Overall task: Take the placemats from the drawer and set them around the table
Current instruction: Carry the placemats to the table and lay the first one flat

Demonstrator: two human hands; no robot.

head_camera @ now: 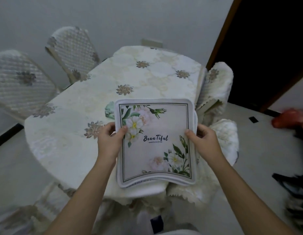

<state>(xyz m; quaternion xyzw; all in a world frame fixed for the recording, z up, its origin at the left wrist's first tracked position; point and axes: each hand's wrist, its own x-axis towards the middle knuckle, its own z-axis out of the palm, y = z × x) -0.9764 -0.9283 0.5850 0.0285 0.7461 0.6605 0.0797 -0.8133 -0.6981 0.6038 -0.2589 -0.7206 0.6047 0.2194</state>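
A stack of square placemats [155, 143], pale with printed flowers, a dark line border and the word "Beautiful", is held over the near right corner of the table [76, 133]. My left hand [110, 138] grips its left edge, thumb on top. My right hand [203, 139] grips its right edge the same way. Edges of more mats show under the top one. Another mat with a green print [110, 110] peeks out behind the stack's far left corner; I cannot tell whether it lies on the table.
The table wears a cream quilted cloth with brown flower motifs. Covered chairs stand at the left [20, 85], far left [74, 51] and right [215, 85], and another is close at right [223, 138]. A dark doorway [269, 39] is at the right, a red object [289, 119] on the floor.
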